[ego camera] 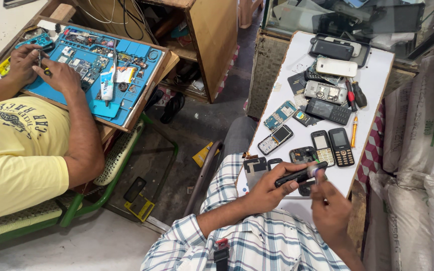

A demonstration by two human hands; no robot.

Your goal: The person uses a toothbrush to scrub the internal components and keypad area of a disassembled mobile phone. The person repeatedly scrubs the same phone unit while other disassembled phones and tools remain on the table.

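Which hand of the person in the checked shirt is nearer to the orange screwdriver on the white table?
The right hand. It lies below the orange screwdriver, toward the table's near edge. The left hand is farther left, holding a black phone.

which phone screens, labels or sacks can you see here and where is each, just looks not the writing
Two keypad phones: near edge of the white table, upright, dark screens.
Silver-edged phone: left of them, tilted, dark screen.
White sacks: stacked along the right, faint print.
Dark phone: in the left hand, side-on, screen hidden.
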